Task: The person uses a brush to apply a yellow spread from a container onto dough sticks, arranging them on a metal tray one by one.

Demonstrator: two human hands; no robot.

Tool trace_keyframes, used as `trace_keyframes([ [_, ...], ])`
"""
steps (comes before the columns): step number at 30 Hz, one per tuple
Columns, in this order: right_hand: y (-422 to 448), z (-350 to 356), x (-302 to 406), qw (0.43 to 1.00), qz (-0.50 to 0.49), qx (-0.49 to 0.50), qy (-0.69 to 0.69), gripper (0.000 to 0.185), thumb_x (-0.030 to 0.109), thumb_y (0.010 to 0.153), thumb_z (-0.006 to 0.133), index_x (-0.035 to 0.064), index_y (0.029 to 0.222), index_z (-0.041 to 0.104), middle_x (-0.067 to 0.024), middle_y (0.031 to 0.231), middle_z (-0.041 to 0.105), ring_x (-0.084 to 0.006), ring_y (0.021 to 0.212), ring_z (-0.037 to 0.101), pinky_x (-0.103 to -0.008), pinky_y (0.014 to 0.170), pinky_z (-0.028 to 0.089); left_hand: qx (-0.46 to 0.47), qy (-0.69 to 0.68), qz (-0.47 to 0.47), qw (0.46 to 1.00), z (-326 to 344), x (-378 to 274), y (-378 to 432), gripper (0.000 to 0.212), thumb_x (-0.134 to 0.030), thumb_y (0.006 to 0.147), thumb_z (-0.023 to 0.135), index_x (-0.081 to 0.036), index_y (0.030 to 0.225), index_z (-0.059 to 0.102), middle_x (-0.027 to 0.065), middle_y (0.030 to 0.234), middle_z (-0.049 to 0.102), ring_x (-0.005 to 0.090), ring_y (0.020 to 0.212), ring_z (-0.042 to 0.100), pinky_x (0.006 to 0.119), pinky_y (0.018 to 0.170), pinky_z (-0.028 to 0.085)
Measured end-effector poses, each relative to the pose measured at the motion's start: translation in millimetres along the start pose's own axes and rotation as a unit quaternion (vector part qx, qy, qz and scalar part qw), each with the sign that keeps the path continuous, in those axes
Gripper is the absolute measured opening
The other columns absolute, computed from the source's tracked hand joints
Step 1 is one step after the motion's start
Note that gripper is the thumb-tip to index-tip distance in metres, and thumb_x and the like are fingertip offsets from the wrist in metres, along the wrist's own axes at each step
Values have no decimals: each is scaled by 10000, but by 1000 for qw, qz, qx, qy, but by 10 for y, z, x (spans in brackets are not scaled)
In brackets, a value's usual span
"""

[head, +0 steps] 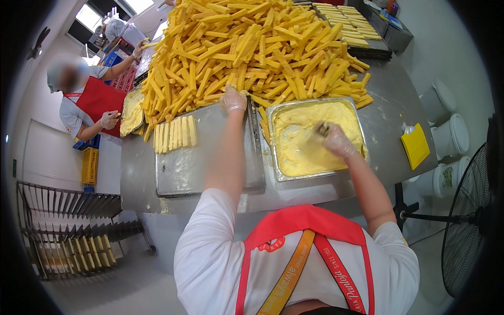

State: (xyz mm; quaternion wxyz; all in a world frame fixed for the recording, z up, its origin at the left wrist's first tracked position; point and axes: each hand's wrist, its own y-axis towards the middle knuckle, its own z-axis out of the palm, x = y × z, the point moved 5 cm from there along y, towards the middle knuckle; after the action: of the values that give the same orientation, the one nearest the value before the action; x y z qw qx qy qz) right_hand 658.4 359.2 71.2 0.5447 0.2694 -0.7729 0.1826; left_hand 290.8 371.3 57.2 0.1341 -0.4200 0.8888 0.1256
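Note:
Thin clear gloves cover both hands. My left hand (233, 100) reaches to the lower edge of a large pile of yellow cake-like sticks (252, 51); its fingertips touch the sticks, and whether they grip one is hidden. Below that arm lies a dark metal baking tray (185, 173). A short row of cream-coated sticks (175, 134) stands side by side at the tray's upper left. My right hand (339, 142) holds a spatula-like spreading tool (322, 129), blurred by motion, over a rectangular steel pan (276, 167) of pale yellow cream (303, 157).
Another person (94, 94) in a red apron works at the left beside a second cream pan (132, 112). Trays of coated sticks (348, 23) stand far right. A yellow packet (415, 146) lies near the right edge, by white buckets (453, 134) and a fan (468, 220). A tray rack (75, 232) stands lower left.

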Motion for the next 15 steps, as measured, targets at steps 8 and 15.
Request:
trace_keyframes([
  [8, -103, -239, 170, 958, -192, -44, -210, 126, 103, 838, 703, 35, 917, 632, -78, 722, 638, -191, 672, 628, -326, 664, 524, -283, -185, 251, 907, -448, -78, -504, 318, -148, 792, 734, -22, 1047, 593, 166, 903, 684, 369, 848, 654, 459, 763, 516],
  [15, 290, -873, -227, 955, -20, -185, -229, 137, 87, 812, 733, 25, 880, 632, -33, 781, 661, -138, 702, 627, -321, 675, 532, -27, -332, 359, 872, -332, -398, -1857, 176, -40, 758, 734, 8, 924, 705, 164, 893, 709, 264, 784, 683, 360, 703, 553],
])
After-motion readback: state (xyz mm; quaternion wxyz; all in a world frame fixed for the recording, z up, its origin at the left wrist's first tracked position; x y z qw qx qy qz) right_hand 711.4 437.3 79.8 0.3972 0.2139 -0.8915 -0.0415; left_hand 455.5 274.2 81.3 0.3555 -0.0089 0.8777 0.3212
